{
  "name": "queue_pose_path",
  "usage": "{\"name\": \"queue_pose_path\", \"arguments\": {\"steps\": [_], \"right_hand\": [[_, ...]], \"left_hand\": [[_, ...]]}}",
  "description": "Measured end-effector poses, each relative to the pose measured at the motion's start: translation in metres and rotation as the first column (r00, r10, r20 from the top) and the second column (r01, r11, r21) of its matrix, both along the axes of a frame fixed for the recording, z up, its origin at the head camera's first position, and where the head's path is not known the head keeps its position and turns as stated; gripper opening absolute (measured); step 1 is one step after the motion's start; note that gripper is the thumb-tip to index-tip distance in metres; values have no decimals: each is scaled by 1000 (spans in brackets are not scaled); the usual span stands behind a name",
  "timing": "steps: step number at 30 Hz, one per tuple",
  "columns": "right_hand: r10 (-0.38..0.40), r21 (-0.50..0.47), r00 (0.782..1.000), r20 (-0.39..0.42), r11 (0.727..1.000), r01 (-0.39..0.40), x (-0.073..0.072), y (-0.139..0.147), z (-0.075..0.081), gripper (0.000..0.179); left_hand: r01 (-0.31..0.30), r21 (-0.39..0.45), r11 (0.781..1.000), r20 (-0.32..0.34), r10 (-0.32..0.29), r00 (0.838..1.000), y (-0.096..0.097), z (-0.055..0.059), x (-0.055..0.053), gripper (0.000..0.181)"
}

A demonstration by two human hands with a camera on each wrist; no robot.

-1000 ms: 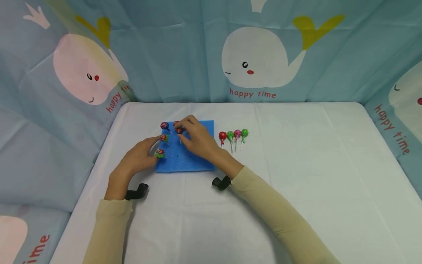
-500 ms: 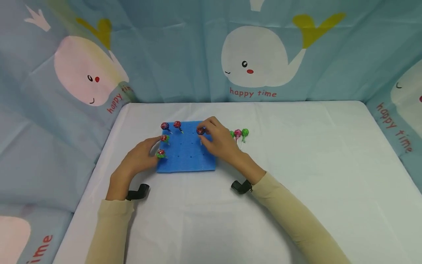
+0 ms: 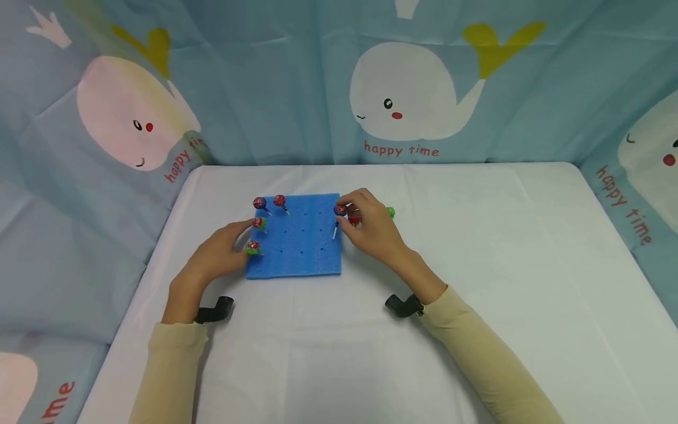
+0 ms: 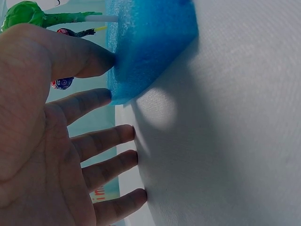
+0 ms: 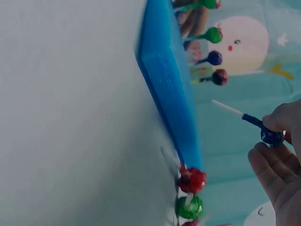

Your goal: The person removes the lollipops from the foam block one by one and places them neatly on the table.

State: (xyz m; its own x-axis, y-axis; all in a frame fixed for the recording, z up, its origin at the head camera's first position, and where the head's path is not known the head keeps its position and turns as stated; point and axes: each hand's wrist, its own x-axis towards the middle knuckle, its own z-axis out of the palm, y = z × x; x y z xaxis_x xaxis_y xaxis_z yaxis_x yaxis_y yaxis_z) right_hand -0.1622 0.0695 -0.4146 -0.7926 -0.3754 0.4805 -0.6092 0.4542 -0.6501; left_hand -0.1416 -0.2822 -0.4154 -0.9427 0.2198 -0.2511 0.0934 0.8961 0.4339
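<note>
A blue foam board [image 3: 302, 265] with small holes lies on the table. Several wrapped lollipops stand in it, two along the back, such as the red one [image 3: 279, 201], and two down the left side, such as the green-and-red one [image 3: 253, 248]. My left hand [image 3: 219, 253] rests at the board's left edge, thumb and forefinger touching the foam, the other fingers extended onto the tabletop in the left wrist view. My right hand [image 3: 371, 227] pinches a dark blue lollipop [image 5: 272, 135] by its wrapped head, stick pointing down, over the board's right edge.
To the right of the board more lollipops lie on the table, partly hidden behind my right hand: a red one [image 5: 192, 180] and a green one [image 5: 189, 207] among them. The white tabletop [image 3: 503, 247] reaches back to a blue whale-print curtain [image 3: 296, 106].
My right hand has moved right across the board, carrying the dark blue lollipop from near the back-row ones to the right edge. My left hand has stayed at the left edge.
</note>
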Motion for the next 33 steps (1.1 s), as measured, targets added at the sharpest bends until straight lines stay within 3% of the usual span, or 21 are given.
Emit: {"name": "queue_pose_path", "arguments": {"steps": [9, 23, 33], "right_hand": [[-24, -61, 1000, 11, 998, 25, -1, 25, 5, 28], [-32, -20, 998, 46, 999, 33, 1, 50, 14, 26], [-115, -21, 991, 68, 993, 117, 1, 71, 16, 29]], "left_hand": [[-5, -3, 1000, 12, 5, 1000, 0, 2, -1, 80], [-1, -5, 1000, 7, 1, 1000, -2, 2, 0, 79], [7, -1, 1000, 7, -7, 1000, -1, 0, 1, 80]]}}
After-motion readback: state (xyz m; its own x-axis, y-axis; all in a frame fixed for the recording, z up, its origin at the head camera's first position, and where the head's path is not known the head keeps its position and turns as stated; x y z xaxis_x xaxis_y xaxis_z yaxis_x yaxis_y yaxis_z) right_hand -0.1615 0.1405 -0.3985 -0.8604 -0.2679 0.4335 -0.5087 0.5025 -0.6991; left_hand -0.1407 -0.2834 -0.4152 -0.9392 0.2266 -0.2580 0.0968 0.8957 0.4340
